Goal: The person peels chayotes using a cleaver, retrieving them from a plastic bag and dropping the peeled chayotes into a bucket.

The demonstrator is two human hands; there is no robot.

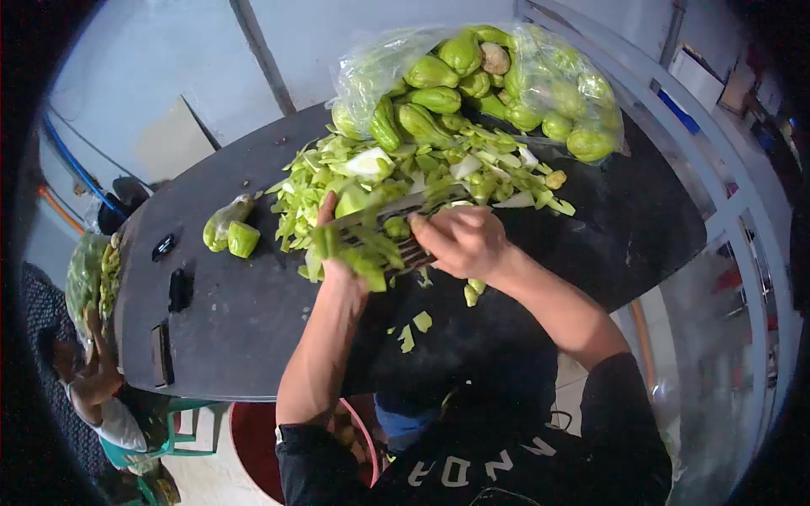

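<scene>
Plastic bag (540,76) of chayotes (434,74), peelings (405,181) beside

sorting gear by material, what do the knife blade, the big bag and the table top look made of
Knife blade: looks like bare metal, grey with a dull shine. Big bag: thin clear plastic film, crinkled and glossy, green chayotes showing through. Table top: dark, smooth, matte slab, possibly stone or painted board; the picture leaves that open.

Bag (540,84) behind peelings (405,181) on table (245,320)
</scene>
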